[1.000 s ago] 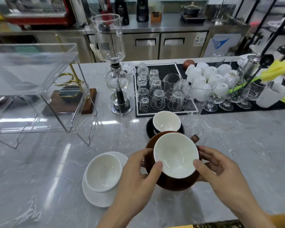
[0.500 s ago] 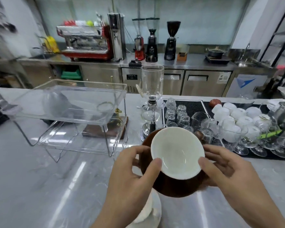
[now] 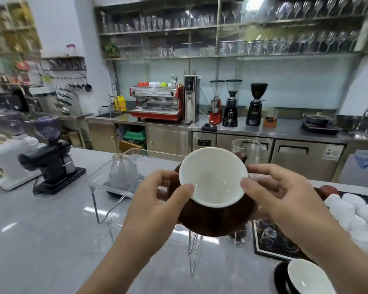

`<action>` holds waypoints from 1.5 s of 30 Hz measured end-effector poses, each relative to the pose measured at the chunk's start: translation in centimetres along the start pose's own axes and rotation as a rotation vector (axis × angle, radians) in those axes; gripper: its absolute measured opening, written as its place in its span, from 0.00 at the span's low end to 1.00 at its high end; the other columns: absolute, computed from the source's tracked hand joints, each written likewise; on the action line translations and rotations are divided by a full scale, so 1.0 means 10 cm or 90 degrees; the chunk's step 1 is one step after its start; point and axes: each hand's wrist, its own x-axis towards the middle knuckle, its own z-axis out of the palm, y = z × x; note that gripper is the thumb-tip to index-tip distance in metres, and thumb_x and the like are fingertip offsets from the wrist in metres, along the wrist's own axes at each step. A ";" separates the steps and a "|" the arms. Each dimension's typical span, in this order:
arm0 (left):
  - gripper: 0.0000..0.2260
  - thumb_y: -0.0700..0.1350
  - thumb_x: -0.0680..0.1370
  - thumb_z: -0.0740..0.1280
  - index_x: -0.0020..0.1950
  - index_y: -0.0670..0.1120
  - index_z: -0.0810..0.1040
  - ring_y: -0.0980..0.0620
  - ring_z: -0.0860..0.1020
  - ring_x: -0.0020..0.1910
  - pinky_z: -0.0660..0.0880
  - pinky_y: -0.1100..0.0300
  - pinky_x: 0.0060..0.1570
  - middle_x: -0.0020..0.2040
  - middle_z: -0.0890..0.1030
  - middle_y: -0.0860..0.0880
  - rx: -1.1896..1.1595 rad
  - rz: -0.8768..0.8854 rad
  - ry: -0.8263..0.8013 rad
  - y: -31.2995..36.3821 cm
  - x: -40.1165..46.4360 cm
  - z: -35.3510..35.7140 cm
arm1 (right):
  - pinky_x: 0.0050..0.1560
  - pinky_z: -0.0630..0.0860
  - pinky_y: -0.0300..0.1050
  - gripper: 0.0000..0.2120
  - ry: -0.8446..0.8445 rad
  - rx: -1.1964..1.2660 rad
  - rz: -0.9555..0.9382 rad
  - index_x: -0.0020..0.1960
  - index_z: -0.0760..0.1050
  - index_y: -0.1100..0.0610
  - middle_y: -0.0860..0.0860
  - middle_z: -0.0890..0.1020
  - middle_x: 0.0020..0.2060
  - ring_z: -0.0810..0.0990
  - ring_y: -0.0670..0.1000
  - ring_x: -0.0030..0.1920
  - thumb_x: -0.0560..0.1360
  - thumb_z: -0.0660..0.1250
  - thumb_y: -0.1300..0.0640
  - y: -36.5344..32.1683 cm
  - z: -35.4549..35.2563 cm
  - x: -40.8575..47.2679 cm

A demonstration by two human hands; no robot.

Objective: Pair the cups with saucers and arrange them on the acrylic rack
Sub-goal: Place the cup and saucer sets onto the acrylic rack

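A brown cup (image 3: 212, 177) with a white inside sits on its brown saucer (image 3: 212, 221), lifted in the air at the centre of the view. My left hand (image 3: 157, 200) grips the set on its left side, thumb on the cup's rim. My right hand (image 3: 272, 192) grips it on the right, thumb on the rim too. The clear acrylic rack (image 3: 115, 177) stands on the counter just behind and below the set, partly hidden by it. A black cup with a white inside (image 3: 306, 276) on a black saucer rests at the bottom right.
A black grinder (image 3: 53, 153) and a white machine (image 3: 9, 158) stand at the counter's left. A black mat with glasses (image 3: 272, 240) and white cups (image 3: 353, 211) lies at the right. A tall glass siphon (image 3: 245, 149) rises behind the held cup.
Both hands have raised the brown cup and saucer off the counter and carried them up towards the rack. The view has tilted upward; the white cup and saucer have left the frame.
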 end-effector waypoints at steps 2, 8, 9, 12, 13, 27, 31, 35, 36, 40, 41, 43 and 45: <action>0.13 0.56 0.67 0.73 0.50 0.54 0.81 0.53 0.85 0.40 0.84 0.54 0.36 0.44 0.83 0.50 0.007 -0.015 -0.009 0.03 0.18 -0.13 | 0.35 0.85 0.50 0.14 -0.017 0.003 0.017 0.54 0.80 0.48 0.52 0.88 0.44 0.88 0.53 0.40 0.70 0.75 0.49 -0.04 0.10 0.19; 0.09 0.46 0.77 0.72 0.54 0.46 0.79 0.54 0.86 0.33 0.85 0.50 0.36 0.45 0.84 0.42 0.020 -0.066 -0.026 0.05 0.74 -0.40 | 0.33 0.84 0.50 0.12 -0.056 -0.031 0.073 0.57 0.77 0.55 0.54 0.88 0.37 0.88 0.55 0.37 0.76 0.72 0.54 -0.12 0.41 0.77; 0.09 0.46 0.77 0.72 0.54 0.45 0.78 0.55 0.85 0.31 0.84 0.51 0.35 0.44 0.84 0.43 0.029 -0.068 -0.024 0.05 0.81 -0.41 | 0.33 0.84 0.51 0.12 -0.057 -0.038 0.084 0.56 0.77 0.56 0.55 0.88 0.37 0.88 0.56 0.36 0.76 0.72 0.54 -0.12 0.45 0.86; 0.10 0.47 0.76 0.72 0.54 0.44 0.78 0.53 0.85 0.30 0.83 0.54 0.32 0.43 0.85 0.42 0.041 -0.083 -0.026 0.05 1.05 -0.45 | 0.36 0.85 0.54 0.10 -0.075 -0.065 0.121 0.54 0.78 0.57 0.58 0.88 0.39 0.88 0.58 0.36 0.76 0.72 0.53 -0.12 0.53 1.12; 0.11 0.47 0.76 0.72 0.54 0.43 0.78 0.52 0.85 0.30 0.83 0.54 0.33 0.44 0.85 0.41 0.037 -0.094 -0.032 0.05 1.12 -0.46 | 0.35 0.85 0.53 0.10 -0.083 -0.077 0.135 0.54 0.78 0.57 0.58 0.88 0.39 0.88 0.58 0.36 0.76 0.72 0.53 -0.11 0.55 1.21; 0.07 0.44 0.77 0.71 0.52 0.43 0.79 0.49 0.86 0.33 0.83 0.54 0.32 0.43 0.84 0.42 0.056 -0.190 -0.096 -0.30 1.67 -0.32 | 0.38 0.85 0.60 0.13 -0.159 -0.328 0.338 0.61 0.68 0.64 0.62 0.78 0.49 0.85 0.66 0.41 0.77 0.60 0.62 0.07 0.88 1.87; 0.05 0.44 0.78 0.70 0.50 0.44 0.79 0.44 0.86 0.38 0.83 0.53 0.33 0.43 0.84 0.41 0.040 -0.209 -0.105 -0.36 1.70 -0.32 | 0.39 0.85 0.60 0.13 -0.169 -0.377 0.346 0.62 0.67 0.64 0.65 0.78 0.57 0.85 0.67 0.44 0.78 0.58 0.63 0.05 0.96 1.89; 0.06 0.44 0.78 0.70 0.52 0.43 0.78 0.44 0.85 0.40 0.83 0.54 0.31 0.45 0.83 0.42 0.045 -0.207 -0.112 -0.40 1.71 -0.33 | 0.43 0.84 0.63 0.12 -0.187 -0.451 0.357 0.61 0.67 0.64 0.69 0.77 0.59 0.85 0.70 0.45 0.79 0.55 0.63 0.06 1.08 1.94; 0.06 0.44 0.78 0.70 0.52 0.43 0.78 0.44 0.85 0.40 0.83 0.54 0.31 0.45 0.83 0.42 0.047 -0.203 -0.110 -0.40 1.71 -0.32 | 0.44 0.84 0.63 0.13 -0.191 -0.464 0.361 0.63 0.67 0.64 0.70 0.76 0.60 0.84 0.70 0.45 0.79 0.54 0.63 0.07 1.10 1.95; 0.08 0.46 0.78 0.71 0.52 0.43 0.78 0.45 0.85 0.42 0.83 0.54 0.32 0.45 0.84 0.42 0.048 -0.197 -0.112 -0.44 1.72 -0.31 | 0.42 0.84 0.63 0.16 -0.200 -0.492 0.377 0.67 0.65 0.63 0.69 0.75 0.52 0.84 0.70 0.42 0.79 0.54 0.64 0.14 1.13 1.99; 0.08 0.47 0.79 0.71 0.52 0.44 0.78 0.44 0.85 0.43 0.84 0.54 0.33 0.46 0.84 0.42 0.049 -0.198 -0.114 -0.45 1.73 -0.31 | 0.41 0.84 0.63 0.17 -0.200 -0.494 0.380 0.67 0.64 0.63 0.69 0.75 0.52 0.84 0.71 0.43 0.79 0.54 0.64 0.15 1.13 2.00; 0.08 0.48 0.79 0.70 0.52 0.45 0.77 0.44 0.85 0.44 0.85 0.53 0.35 0.47 0.83 0.42 0.049 -0.199 -0.117 -0.47 1.76 -0.32 | 0.40 0.84 0.63 0.18 -0.201 -0.497 0.378 0.69 0.64 0.64 0.68 0.74 0.54 0.84 0.71 0.44 0.79 0.55 0.65 0.15 1.14 2.03; 0.07 0.49 0.79 0.70 0.52 0.46 0.77 0.44 0.85 0.44 0.85 0.51 0.37 0.47 0.83 0.43 0.049 -0.198 -0.119 -0.48 1.78 -0.32 | 0.39 0.84 0.62 0.19 -0.206 -0.509 0.370 0.70 0.63 0.64 0.67 0.73 0.59 0.83 0.71 0.45 0.79 0.55 0.65 0.13 1.15 2.04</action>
